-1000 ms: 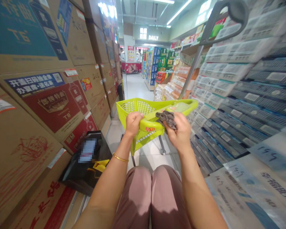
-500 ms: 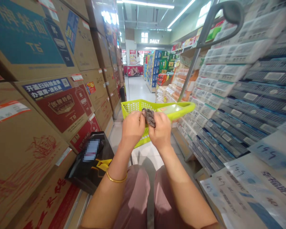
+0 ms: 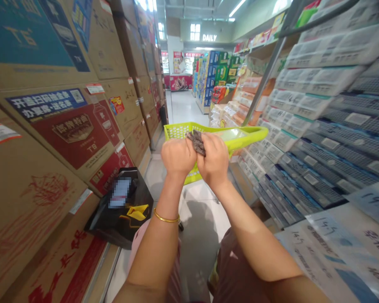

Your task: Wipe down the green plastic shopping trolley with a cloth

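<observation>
Hands: your left hand (image 3: 178, 156) and right hand (image 3: 214, 160) both pinch a dark rag (image 3: 196, 141) over the cart's (image 3: 249, 135) near rim.

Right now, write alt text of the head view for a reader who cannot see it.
The left hand and right hand together grip a dark crumpled cloth in front of a green shopping basket in a shop aisle. Cardboard boxes wall the left side, a black bag lies below them, and stacked packs fill the right.

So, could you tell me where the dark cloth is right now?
The dark cloth is centre frame in the head view, pinched between the left hand and right hand, in front of the green basket.
</observation>
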`<action>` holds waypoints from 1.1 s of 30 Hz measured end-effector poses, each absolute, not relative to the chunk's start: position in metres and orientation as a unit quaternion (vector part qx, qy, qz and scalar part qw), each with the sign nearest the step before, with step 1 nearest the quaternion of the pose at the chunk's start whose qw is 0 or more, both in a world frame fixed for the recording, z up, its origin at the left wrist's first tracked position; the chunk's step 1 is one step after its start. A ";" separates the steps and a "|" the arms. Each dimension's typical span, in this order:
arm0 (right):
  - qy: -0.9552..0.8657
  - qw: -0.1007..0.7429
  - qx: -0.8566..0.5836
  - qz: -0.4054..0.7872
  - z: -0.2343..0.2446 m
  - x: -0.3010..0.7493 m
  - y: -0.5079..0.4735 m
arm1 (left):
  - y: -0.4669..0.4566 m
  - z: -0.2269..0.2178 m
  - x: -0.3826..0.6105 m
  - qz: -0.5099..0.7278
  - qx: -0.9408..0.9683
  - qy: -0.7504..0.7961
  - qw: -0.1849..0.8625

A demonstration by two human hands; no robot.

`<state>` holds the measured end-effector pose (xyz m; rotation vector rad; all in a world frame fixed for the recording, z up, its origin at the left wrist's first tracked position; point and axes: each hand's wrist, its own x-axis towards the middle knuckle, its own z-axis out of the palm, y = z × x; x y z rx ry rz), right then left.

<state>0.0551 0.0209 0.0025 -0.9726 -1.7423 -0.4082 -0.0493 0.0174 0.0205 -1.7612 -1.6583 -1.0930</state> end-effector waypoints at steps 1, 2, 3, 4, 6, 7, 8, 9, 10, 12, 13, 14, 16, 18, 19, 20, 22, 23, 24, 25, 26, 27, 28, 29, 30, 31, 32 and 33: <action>-0.730 0.522 -0.404 -0.180 0.000 0.055 0.024 | 0.022 0.017 -0.053 -0.417 -0.644 -0.591 0.250; -0.731 0.518 -0.402 -0.189 -0.002 0.055 0.027 | 0.026 0.014 -0.056 -0.435 -0.645 -0.574 0.256; -0.731 0.516 -0.401 -0.198 -0.004 0.056 0.030 | 0.029 0.011 -0.059 -0.450 -0.647 -0.559 0.259; -0.731 0.514 -0.399 -0.208 -0.005 0.057 0.033 | 0.033 0.009 -0.062 -0.464 -0.649 -0.545 0.259; -0.730 0.511 -0.396 -0.223 -0.007 0.061 0.040 | 0.039 0.006 -0.067 -0.484 -0.653 -0.525 0.251; -0.729 0.511 -0.395 -0.229 -0.008 0.064 0.043 | 0.042 0.005 -0.069 -0.492 -0.655 -0.519 0.244; -0.727 0.511 -0.396 -0.232 -0.009 0.068 0.046 | 0.045 0.004 -0.070 -0.499 -0.656 -0.514 0.237; -0.724 0.513 -0.398 -0.234 -0.009 0.072 0.049 | 0.047 0.004 -0.071 -0.505 -0.657 -0.510 0.231; -0.718 0.517 -0.402 -0.234 -0.010 0.076 0.052 | 0.049 0.004 -0.072 -0.510 -0.658 -0.507 0.225; -0.701 0.531 -0.417 -0.230 -0.010 0.085 0.058 | 0.051 0.003 -0.074 -0.514 -0.659 -0.506 0.214; -0.689 0.538 -0.428 -0.228 -0.010 0.089 0.060 | 0.052 0.003 -0.074 -0.512 -0.661 -0.508 0.207; -0.676 0.546 -0.439 -0.227 -0.009 0.092 0.062 | 0.052 0.003 -0.075 -0.509 -0.662 -0.512 0.200; -0.655 0.559 -0.458 -0.223 -0.009 0.094 0.063 | 0.051 0.004 -0.076 -0.502 -0.664 -0.519 0.193; -0.642 0.568 -0.467 -0.220 -0.009 0.090 0.062 | 0.050 0.004 -0.077 -0.502 -0.664 -0.519 0.197; -0.640 0.570 -0.468 -0.216 -0.009 0.086 0.060 | 0.050 0.004 -0.078 -0.503 -0.662 -0.517 0.202; -0.641 0.570 -0.469 -0.211 -0.009 0.080 0.057 | 0.049 0.004 -0.078 -0.505 -0.661 -0.515 0.207; -0.653 0.566 -0.465 -0.192 -0.008 0.064 0.049 | 0.048 0.004 -0.079 -0.504 -0.660 -0.515 0.214; -0.663 0.561 -0.462 -0.178 -0.007 0.056 0.045 | 0.048 0.004 -0.079 -0.501 -0.660 -0.516 0.217; -0.671 0.558 -0.459 -0.164 -0.006 0.047 0.041 | 0.047 0.004 -0.079 -0.496 -0.663 -0.516 0.219; -0.677 0.556 -0.458 -0.151 -0.006 0.040 0.037 | 0.046 0.004 -0.079 -0.492 -0.666 -0.516 0.220; -0.679 0.556 -0.458 -0.140 -0.005 0.034 0.034 | 0.046 0.004 -0.079 -0.489 -0.668 -0.515 0.219; -0.679 0.556 -0.460 -0.134 -0.005 0.029 0.032 | 0.045 0.004 -0.080 -0.487 -0.671 -0.515 0.217; -0.678 0.556 -0.463 -0.132 -0.005 0.026 0.030 | 0.045 0.004 -0.080 -0.487 -0.672 -0.516 0.213; -0.678 0.554 -0.464 -0.132 -0.005 0.026 0.030 | 0.045 0.004 -0.080 -0.487 -0.673 -0.517 0.206; -0.682 0.550 -0.463 -0.134 -0.005 0.026 0.030 | 0.046 0.004 -0.081 -0.487 -0.674 -0.520 0.197; -0.688 0.544 -0.461 -0.136 -0.005 0.028 0.031 | 0.046 0.003 -0.081 -0.487 -0.674 -0.523 0.187; -0.696 0.537 -0.457 -0.138 -0.006 0.031 0.032 | 0.047 0.003 -0.081 -0.486 -0.675 -0.526 0.178; -0.702 0.532 -0.452 -0.141 -0.007 0.035 0.034 | 0.048 0.003 -0.080 -0.485 -0.675 -0.529 0.171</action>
